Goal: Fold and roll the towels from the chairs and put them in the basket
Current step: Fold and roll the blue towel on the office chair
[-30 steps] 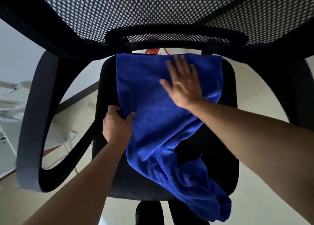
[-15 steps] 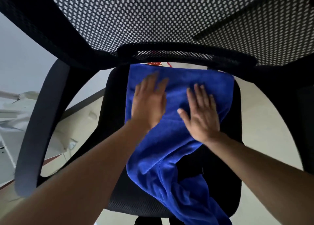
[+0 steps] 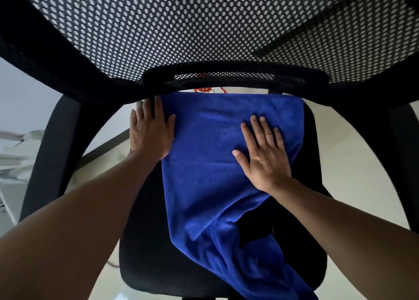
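Note:
A blue towel [image 3: 208,163] lies folded lengthwise on the black seat [image 3: 145,243] of an office chair, its near end bunched and hanging over the seat's front edge. My left hand [image 3: 150,131] rests flat, fingers apart, on the towel's far left edge, partly on the seat. My right hand [image 3: 264,151] presses flat on the towel's right half with fingers spread. Neither hand grips anything. No basket is in view.
The chair's black mesh backrest [image 3: 204,27] fills the top of the view and overhangs the seat. Black armrests curve down at the left [image 3: 52,154] and right [image 3: 405,141]. Pale floor [image 3: 353,163] shows around the seat. A white object lies at the far left.
My left hand let go of the towel's left edge, passed over the towel's middle, then slid out to its far left edge. My right hand stayed flat on the towel's right part.

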### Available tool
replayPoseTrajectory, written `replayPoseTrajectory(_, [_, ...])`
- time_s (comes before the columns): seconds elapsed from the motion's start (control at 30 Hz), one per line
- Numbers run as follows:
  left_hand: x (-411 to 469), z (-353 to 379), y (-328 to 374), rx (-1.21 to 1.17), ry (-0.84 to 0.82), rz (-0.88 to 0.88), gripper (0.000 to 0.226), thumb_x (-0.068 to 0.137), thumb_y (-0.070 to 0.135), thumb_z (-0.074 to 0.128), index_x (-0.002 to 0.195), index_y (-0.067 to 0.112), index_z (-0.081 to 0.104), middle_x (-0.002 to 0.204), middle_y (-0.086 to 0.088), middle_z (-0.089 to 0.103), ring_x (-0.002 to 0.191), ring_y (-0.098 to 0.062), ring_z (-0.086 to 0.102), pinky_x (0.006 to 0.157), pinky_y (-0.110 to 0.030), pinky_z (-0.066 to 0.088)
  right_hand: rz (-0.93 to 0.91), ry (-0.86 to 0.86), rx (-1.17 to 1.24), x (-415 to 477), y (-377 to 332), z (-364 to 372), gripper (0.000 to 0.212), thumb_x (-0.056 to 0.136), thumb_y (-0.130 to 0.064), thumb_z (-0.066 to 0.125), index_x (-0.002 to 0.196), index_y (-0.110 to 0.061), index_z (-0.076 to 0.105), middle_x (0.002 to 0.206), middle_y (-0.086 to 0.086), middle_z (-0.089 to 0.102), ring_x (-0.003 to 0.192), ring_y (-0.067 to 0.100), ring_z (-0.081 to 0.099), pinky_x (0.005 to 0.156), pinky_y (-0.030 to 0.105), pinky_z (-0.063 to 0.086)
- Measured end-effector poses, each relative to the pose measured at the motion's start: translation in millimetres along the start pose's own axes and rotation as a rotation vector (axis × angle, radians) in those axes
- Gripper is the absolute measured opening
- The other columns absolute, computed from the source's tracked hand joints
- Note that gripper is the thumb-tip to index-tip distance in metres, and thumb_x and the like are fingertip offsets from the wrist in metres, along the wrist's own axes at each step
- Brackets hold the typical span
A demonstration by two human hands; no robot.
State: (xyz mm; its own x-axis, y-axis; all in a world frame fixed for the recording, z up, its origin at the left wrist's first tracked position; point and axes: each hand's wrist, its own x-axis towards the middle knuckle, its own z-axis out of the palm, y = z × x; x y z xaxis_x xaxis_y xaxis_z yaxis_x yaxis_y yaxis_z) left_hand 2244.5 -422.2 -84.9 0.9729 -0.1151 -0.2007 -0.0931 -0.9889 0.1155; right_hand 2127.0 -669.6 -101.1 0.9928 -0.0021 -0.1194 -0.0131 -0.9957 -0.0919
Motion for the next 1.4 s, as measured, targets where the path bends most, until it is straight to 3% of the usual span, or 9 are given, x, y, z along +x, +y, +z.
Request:
replayPoseTrajectory(0.13, [-61,-22,9,-0.306,0.104,-0.262,0.057,0.091,0.038,0.055,0.136,0.006,0.043,0.132,-0.02,0.047,0.121,-0.038,0.043,0.095,-0.047,0.035,0.152,0.095,0.216,-11,0,-20,0.064,0.091,-0.05,0.046,0.143,-0.013,0.042,0.151,0.017,0.036,0.14,0.034,0.033,0.107,0.049,0.032])
replayPoseTrajectory(0.23, [-121,-18,8,-0.605,-0.042,-0.628,0.045,0.085,0.046,0.06,0.11,0.008,0.057,0.1,-0.011,0.062,0.098,-0.035,0.057,0.077,-0.039,0.042,0.501,0.275,0.562,-56,4,-35,0.049,0.087,-0.043,0.054,0.118,-0.007,0.06,0.114,0.013,0.062,0.109,0.033,0.058,0.087,0.036,0.043])
replayPoseTrajectory(0.4, [-199,-4,21,-0.836,-0.315,-0.746,0.029,0.074,0.037,0.075,0.082,0.012,0.063,0.076,-0.008,0.067,0.078,-0.034,0.063,0.072,-0.044,0.052,1.028,-0.171,1.051,-129,-30,-35,0.029,0.087,-0.038,0.066,0.096,-0.011,0.065,0.079,0.0,0.071,0.07,0.019,0.071,0.074,0.044,0.056])
replayPoseTrajectory(0.53, [-221,1,15,-1.076,-0.387,-0.838,0.021,0.076,0.02,0.073,0.076,0.004,0.06,0.07,-0.014,0.062,0.067,-0.027,0.057,0.063,-0.039,0.048,1.056,-0.195,1.337,-111,-62,-49,0.028,0.083,-0.031,0.074,0.098,-0.013,0.059,0.081,0.002,0.067,0.062,0.012,0.064,0.063,0.028,0.051])
replayPoseTrajectory(0.8, [-219,-9,1,-1.577,-0.381,-1.027,0.015,0.098,0.013,0.05,0.084,0.01,0.053,0.085,-0.009,0.061,0.077,-0.024,0.061,0.071,-0.035,0.052,1.205,-0.114,1.796,-89,-77,-61,0.021,0.076,-0.03,0.065,0.089,-0.013,0.068,0.08,0.001,0.073,0.075,0.02,0.07,0.07,0.034,0.052])
replayPoseTrajectory(0.9, [-210,-13,7,-1.68,-0.419,-0.983,0.013,0.099,0.016,0.046,0.098,0.01,0.057,0.097,-0.007,0.068,0.086,-0.023,0.065,0.073,-0.035,0.052,1.139,-0.182,1.77,-98,-66,-62,0.013,0.082,-0.028,0.065,0.079,-0.016,0.062,0.058,-0.003,0.062,0.05,0.014,0.057,0.054,0.028,0.041])
replayPoseTrajectory(1.07, [-214,-11,-9,-1.361,-0.434,-0.771,0.012,0.092,0.019,0.061,0.09,0.011,0.052,0.089,-0.009,0.062,0.08,-0.025,0.059,0.07,-0.039,0.049,0.97,-0.268,1.408,-127,-31,-64,0.052,0.062,-0.039,0.084,0.103,-0.01,0.067,0.102,0.015,0.073,0.092,0.031,0.071,0.075,0.047,0.057])
replayPoseTrajectory(1.3, [-229,-8,-40,-0.992,-0.29,-0.605,0.028,0.08,-0.008,0.065,0.096,0.007,0.049,0.074,-0.004,0.055,0.066,-0.021,0.051,0.06,-0.027,0.041,1.007,-0.142,1.167,-163,20,-57,0.028,0.074,-0.019,0.082,0.093,-0.021,0.062,0.093,0.006,0.066,0.07,0.016,0.062,0.053,0.026,0.046])
replayPoseTrajectory(1.4, [-232,-6,-42,-0.732,-0.245,-0.555,0.026,0.078,0.003,0.068,0.095,0.01,0.05,0.077,-0.005,0.059,0.077,-0.031,0.056,0.067,-0.033,0.039,0.869,-0.226,0.785,-176,24,-44,0.033,0.071,-0.025,0.083,0.094,-0.021,0.06,0.083,0.003,0.066,0.082,0.026,0.066,0.067,0.028,0.046])
